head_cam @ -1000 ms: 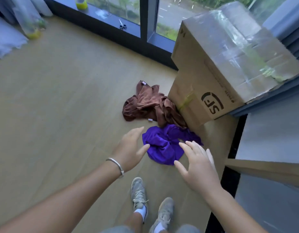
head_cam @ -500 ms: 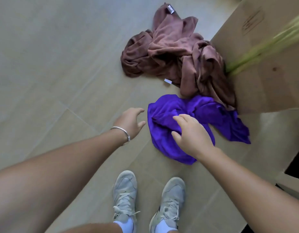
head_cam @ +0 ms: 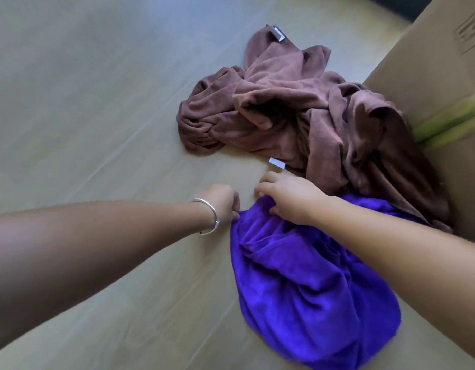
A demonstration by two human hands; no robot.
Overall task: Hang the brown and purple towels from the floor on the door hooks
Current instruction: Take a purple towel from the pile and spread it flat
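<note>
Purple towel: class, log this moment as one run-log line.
phase: pickup | left hand: grips purple towel edge | right hand: grips same edge | brown towel: on floor, untouched

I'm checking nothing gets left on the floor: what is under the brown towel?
The brown towel lies crumpled on the floor against the cardboard box; one white tag pokes out. Anything beneath its folds is hidden.

both my forearms are bare right up to the frame's edge, no sleeve showing on either one. my left hand has a thin, smooth silver metal bangle sitting loose around the wrist, plain with no stones. my right hand wears no ring or band that i can see.
</note>
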